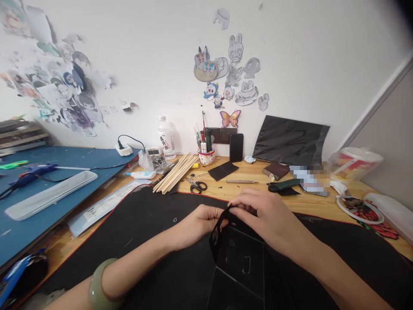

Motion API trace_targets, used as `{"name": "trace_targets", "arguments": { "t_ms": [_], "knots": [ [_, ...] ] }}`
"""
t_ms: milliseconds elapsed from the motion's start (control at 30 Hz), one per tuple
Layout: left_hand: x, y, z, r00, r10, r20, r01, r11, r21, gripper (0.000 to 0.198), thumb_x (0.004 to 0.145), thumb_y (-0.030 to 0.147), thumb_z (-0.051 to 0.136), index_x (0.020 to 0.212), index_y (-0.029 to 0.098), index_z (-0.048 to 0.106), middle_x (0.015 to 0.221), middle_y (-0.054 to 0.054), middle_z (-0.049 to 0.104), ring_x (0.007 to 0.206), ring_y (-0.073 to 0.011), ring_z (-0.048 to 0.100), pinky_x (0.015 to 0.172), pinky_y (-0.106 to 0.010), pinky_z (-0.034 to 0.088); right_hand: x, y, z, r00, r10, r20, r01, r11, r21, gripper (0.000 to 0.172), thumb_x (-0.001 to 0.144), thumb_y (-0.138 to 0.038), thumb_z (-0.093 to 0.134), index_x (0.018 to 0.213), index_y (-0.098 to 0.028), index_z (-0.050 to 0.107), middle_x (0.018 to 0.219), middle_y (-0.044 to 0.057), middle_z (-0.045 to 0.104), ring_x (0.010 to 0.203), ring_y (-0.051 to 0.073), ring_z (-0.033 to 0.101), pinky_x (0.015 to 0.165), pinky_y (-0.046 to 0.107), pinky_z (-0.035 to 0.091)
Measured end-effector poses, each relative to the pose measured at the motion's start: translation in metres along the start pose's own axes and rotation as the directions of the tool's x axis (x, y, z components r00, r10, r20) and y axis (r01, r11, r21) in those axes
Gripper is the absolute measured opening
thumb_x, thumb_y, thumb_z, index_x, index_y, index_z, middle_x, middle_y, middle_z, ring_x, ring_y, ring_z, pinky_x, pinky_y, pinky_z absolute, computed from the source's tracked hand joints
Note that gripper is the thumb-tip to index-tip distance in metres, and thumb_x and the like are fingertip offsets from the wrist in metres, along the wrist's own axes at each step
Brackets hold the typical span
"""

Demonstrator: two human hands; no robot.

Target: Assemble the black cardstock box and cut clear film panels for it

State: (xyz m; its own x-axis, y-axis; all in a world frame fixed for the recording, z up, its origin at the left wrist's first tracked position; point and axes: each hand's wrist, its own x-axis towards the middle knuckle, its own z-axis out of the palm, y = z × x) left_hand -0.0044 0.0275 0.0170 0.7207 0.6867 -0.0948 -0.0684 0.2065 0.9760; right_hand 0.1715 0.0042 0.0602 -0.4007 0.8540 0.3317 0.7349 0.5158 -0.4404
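Both hands are on a folded sheet of black card (240, 262), which has pale crease lines and small cut-out slots. My left hand (203, 221) pinches the raised edge of the card from the left, with a ring on one finger and a pale green bangle on that wrist. Over the top of the same edge, the fingers of my right hand (261, 211) are closed on the card. Its lower part reaches toward me over a black mat (155, 241) with a red border. Some of my left fingertips are hidden behind the card.
Beyond the mat lie wooden sticks (177, 172), scissors (197, 185), a craft knife (240, 181) and a pen cup (206, 155). A bottle (166, 137) stands by the wall. A glue gun (38, 170) rests on the blue board at left; a clear tub (356, 163) is at right.
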Motion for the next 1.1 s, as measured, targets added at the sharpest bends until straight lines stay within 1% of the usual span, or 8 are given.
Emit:
{"name": "trace_targets", "arguments": {
  "t_ms": [167, 367, 500, 667, 767, 833, 933, 1100],
  "knots": [
    [0.001, -0.004, -0.005, 0.997, -0.038, -0.063, 0.040, 0.998, 0.040, 0.014, 0.071, 0.024, 0.061, 0.063, 0.012, 0.062, 0.056, 0.004, 0.055, 0.054, -0.0077, 0.046, 0.058, -0.020, 0.037, 0.002, 0.006, 0.007, 0.997, 0.073, 0.026, -0.073, 0.997, 0.005, 0.014, 0.080, -0.017, 0.052, 0.069, -0.020, 0.061, 0.067, -0.003, 0.057, 0.065, 0.012, 0.052, 0.057, 0.024, 0.035],
    [0.001, 0.001, -0.005, 0.948, 0.135, -0.287, -0.086, 0.980, 0.180, 0.041, 0.079, 0.039, 0.051, 0.114, 0.017, 0.057, 0.114, -0.009, 0.062, 0.108, -0.0225, 0.053, 0.084, -0.030, 0.044, 0.008, 0.013, 0.017, 0.992, 0.120, -0.039, -0.121, 0.992, -0.025, 0.017, 0.075, -0.010, 0.051, 0.071, -0.018, 0.065, 0.066, -0.001, 0.061, 0.063, 0.012, 0.052, 0.057, 0.023, 0.036],
    [0.003, -0.005, -0.006, 0.933, 0.131, -0.336, 0.055, 0.870, 0.491, 0.055, 0.070, 0.036, 0.063, 0.121, 0.019, 0.052, 0.116, -0.008, 0.061, 0.105, -0.0271, 0.055, 0.083, -0.034, 0.046, 0.015, 0.012, 0.022, 0.995, 0.098, 0.024, -0.098, 0.995, -0.022, 0.014, 0.074, -0.014, 0.055, 0.070, -0.018, 0.068, 0.065, -0.001, 0.064, 0.063, 0.011, 0.055, 0.057, 0.022, 0.036],
    [0.008, -0.018, -0.019, 0.934, 0.140, -0.328, 0.076, 0.820, 0.567, 0.038, 0.075, 0.028, 0.051, 0.110, 0.017, 0.061, 0.108, -0.004, 0.065, 0.104, -0.0242, 0.057, 0.093, -0.032, 0.040, 0.017, 0.036, -0.006, 0.964, 0.255, 0.072, -0.253, 0.967, -0.036, 0.020, 0.084, -0.038, 0.050, 0.091, -0.027, 0.065, 0.077, -0.008, 0.068, 0.069, 0.003, 0.061, 0.059, 0.012, 0.041],
    [0.009, -0.020, -0.025, 0.938, 0.085, -0.336, 0.146, 0.782, 0.606, 0.036, 0.074, 0.029, 0.051, 0.106, 0.019, 0.064, 0.100, -0.001, 0.068, 0.088, -0.0237, 0.063, 0.077, -0.030, 0.047, -0.002, 0.082, -0.041, 0.875, 0.480, -0.067, -0.482, 0.849, -0.217, 0.025, 0.088, -0.035, 0.044, 0.089, -0.021, 0.065, 0.086, -0.001, 0.068, 0.079, 0.009, 0.062, 0.071, 0.019, 0.044],
    [0.010, -0.017, -0.026, 0.943, 0.077, -0.324, 0.142, 0.787, 0.601, 0.034, 0.073, 0.029, 0.053, 0.104, 0.021, 0.065, 0.096, 0.000, 0.069, 0.086, -0.0240, 0.063, 0.075, -0.029, 0.048, -0.024, 0.119, -0.060, 0.757, 0.620, -0.208, -0.650, 0.683, -0.332, 0.025, 0.089, -0.029, 0.043, 0.092, -0.014, 0.063, 0.097, 0.010, 0.064, 0.091, 0.017, 0.060, 0.080, 0.031, 0.043],
    [0.011, -0.013, -0.025, 0.951, 0.086, -0.296, 0.099, 0.824, 0.558, 0.030, 0.071, 0.029, 0.055, 0.097, 0.023, 0.068, 0.101, 0.001, 0.068, 0.101, -0.0261, 0.058, 0.088, -0.032, 0.044, -0.061, 0.168, -0.070, 0.569, 0.750, -0.337, -0.803, 0.420, -0.422, 0.027, 0.085, -0.030, 0.052, 0.105, -0.013, 0.056, 0.106, 0.008, 0.059, 0.093, 0.019, 0.058, 0.080, 0.040, 0.047],
    [0.012, -0.007, -0.024, 0.966, 0.054, -0.253, 0.074, 0.880, 0.470, 0.032, 0.071, 0.033, 0.058, 0.100, 0.022, 0.067, 0.107, -0.003, 0.066, 0.108, -0.0268, 0.054, 0.097, -0.037, 0.038, -0.101, 0.206, -0.063, 0.503, 0.744, -0.440, -0.840, 0.299, -0.453, 0.027, 0.086, -0.029, 0.051, 0.109, -0.015, 0.054, 0.112, 0.008, 0.056, 0.096, 0.019, 0.056, 0.081, 0.040, 0.047]
  ]
}}
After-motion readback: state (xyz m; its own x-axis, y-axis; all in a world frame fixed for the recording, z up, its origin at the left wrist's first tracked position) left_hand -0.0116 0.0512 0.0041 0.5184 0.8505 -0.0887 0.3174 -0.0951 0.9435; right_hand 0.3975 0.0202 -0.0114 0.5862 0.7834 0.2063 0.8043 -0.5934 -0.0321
